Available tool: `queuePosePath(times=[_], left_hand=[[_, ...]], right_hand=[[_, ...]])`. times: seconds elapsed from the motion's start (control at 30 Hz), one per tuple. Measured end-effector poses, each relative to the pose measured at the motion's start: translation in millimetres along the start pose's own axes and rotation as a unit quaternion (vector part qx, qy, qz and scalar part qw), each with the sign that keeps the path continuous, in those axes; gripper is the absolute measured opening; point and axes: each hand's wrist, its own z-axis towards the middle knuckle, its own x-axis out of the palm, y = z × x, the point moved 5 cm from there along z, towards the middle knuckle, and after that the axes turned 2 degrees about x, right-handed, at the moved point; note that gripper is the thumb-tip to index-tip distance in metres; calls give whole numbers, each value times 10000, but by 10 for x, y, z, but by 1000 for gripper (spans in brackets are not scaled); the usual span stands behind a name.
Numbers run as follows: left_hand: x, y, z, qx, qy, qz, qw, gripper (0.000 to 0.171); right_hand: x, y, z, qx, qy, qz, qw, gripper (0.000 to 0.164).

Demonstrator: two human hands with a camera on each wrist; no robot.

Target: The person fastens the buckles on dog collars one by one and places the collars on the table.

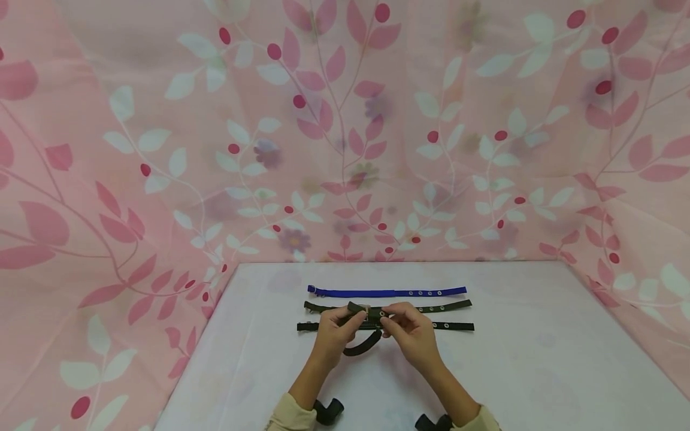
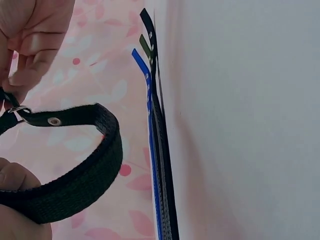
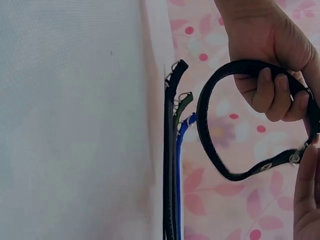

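Both hands hold a dark green collar [image 1: 363,348], bent into a loop above the table, with its ends brought together between them. My left hand [image 1: 333,336] pinches one part near the metal buckle [image 2: 19,110]. Thumb and fingers of my right hand [image 1: 419,336] pinch the strap just to the right of the buckle. A metal eyelet [image 2: 54,121] shows on the strap beside the buckle in the left wrist view. Fingers cover part of the buckle, so how far the strap is threaded is hard to see.
Behind and below the hands, three more collars lie straight, side by side on the white table [image 1: 539,359]: blue [image 1: 361,293], olive green [image 1: 455,304] and black [image 1: 455,327]. A pink leaf-patterned cloth [image 1: 345,120] stands behind the table.
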Motion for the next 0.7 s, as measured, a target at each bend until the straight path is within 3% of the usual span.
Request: queuePosePath(times=[0.17, 0.4, 0.57, 0.7], left_hand=[[60, -2, -12, 198, -12, -53, 9998, 25], [152, -33, -17, 245, 180, -207, 9993, 24], [142, -42, -17, 151, 200, -475, 9986, 24], [152, -36, -35, 186, 311, -576, 9977, 23]], right_hand=[[11, -13, -16, -128, -5, -101, 9999, 22], [13, 69, -20, -678, -37, -492, 9965, 21], [-8, 60, -14, -296, -308, -575, 9974, 18], [20, 68, -31, -248, -172, -677, 9973, 22]])
